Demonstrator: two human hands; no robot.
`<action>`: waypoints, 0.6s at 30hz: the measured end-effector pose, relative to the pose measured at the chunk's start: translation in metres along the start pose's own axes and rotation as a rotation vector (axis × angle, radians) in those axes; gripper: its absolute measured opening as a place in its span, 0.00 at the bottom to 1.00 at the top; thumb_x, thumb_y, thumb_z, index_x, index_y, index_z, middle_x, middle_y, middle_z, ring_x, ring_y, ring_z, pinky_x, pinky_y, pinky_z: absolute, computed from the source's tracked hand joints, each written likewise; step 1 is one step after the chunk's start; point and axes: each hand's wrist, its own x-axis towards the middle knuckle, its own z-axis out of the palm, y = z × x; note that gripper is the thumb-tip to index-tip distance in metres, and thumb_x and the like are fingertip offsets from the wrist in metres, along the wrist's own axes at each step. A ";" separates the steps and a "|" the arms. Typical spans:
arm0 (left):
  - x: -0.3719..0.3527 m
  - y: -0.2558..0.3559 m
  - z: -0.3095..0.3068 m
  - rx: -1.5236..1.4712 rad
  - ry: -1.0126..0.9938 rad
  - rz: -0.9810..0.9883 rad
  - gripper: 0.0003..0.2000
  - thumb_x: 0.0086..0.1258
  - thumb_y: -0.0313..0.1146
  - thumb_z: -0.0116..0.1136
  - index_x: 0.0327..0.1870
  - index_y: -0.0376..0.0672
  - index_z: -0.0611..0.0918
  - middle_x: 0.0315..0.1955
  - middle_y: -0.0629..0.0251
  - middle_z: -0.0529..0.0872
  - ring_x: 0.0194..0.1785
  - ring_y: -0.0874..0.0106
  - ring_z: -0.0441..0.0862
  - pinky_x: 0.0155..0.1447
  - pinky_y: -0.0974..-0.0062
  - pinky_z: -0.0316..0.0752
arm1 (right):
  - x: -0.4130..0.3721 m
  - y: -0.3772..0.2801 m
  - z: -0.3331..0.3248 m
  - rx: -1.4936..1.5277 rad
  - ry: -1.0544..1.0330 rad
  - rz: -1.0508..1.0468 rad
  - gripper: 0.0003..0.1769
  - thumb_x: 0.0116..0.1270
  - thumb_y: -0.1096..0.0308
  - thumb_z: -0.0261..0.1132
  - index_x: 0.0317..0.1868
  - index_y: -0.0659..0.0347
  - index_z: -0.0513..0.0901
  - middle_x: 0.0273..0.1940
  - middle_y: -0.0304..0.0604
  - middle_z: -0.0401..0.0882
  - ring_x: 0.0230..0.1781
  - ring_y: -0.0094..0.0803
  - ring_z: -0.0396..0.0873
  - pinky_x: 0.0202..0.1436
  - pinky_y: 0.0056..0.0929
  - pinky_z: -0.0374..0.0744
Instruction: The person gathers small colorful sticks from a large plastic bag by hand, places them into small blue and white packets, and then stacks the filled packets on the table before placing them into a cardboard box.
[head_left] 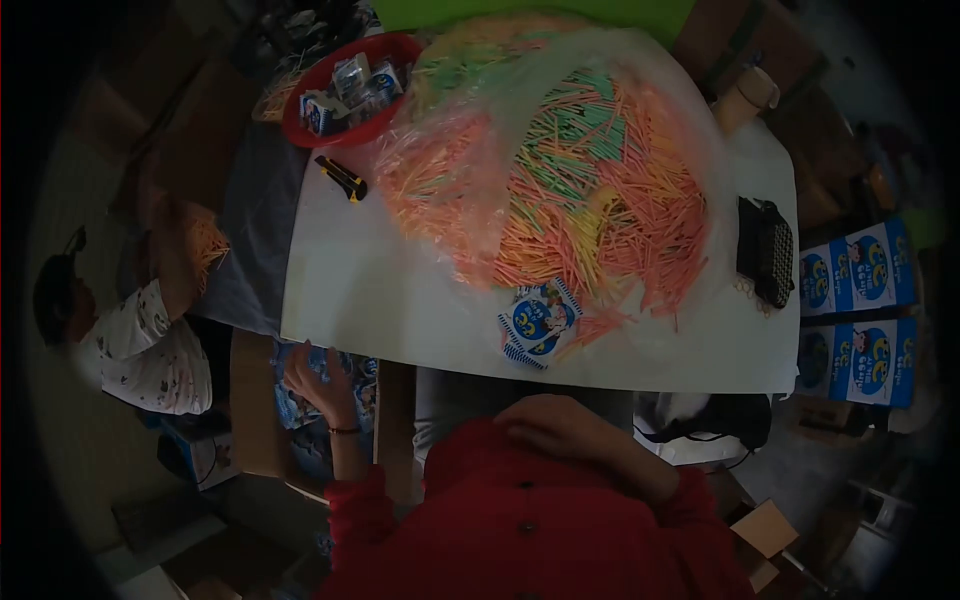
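Near bench [345, 290] edge: blue-and-white printed packet [540, 318], judged light, slippery, contents brittle; pinch striped end. Loose pastel sticks [600, 325] crowd it. Left hand [322, 390] over carton [254, 400] of blue packets [293, 412], grip apart; carton wall limits side access. Right hand [562, 424] against red top [500, 530]; cannot tell grip. Cutter [342, 178] farther back.

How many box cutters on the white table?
1: the yellow-and-black box cutter, on the left of the table, near the red basin. Any under the plastic bag wouldn't show.
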 end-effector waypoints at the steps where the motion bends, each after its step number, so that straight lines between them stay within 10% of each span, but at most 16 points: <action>1: 0.015 0.056 -0.002 -0.205 -0.106 0.110 0.18 0.60 0.33 0.70 0.49 0.43 0.79 0.52 0.59 0.77 0.57 0.60 0.71 0.59 0.55 0.63 | -0.003 -0.001 -0.006 0.060 0.014 0.023 0.12 0.69 0.67 0.62 0.51 0.57 0.80 0.46 0.45 0.82 0.46 0.41 0.80 0.51 0.36 0.77; 9: 0.030 0.243 0.043 -0.508 -0.617 0.485 0.14 0.51 0.39 0.73 0.35 0.46 0.81 0.35 0.65 0.78 0.45 0.62 0.72 0.50 0.61 0.63 | -0.029 0.028 -0.128 -0.469 0.631 0.157 0.09 0.63 0.77 0.62 0.44 0.61 0.82 0.41 0.45 0.82 0.43 0.43 0.81 0.47 0.35 0.78; 18: 0.043 0.244 0.055 -0.407 -0.980 0.353 0.12 0.51 0.41 0.71 0.29 0.45 0.81 0.32 0.64 0.79 0.42 0.61 0.75 0.49 0.61 0.64 | -0.050 0.084 -0.200 -1.278 0.338 0.173 0.15 0.54 0.75 0.59 0.44 0.62 0.80 0.51 0.44 0.73 0.55 0.39 0.71 0.59 0.33 0.70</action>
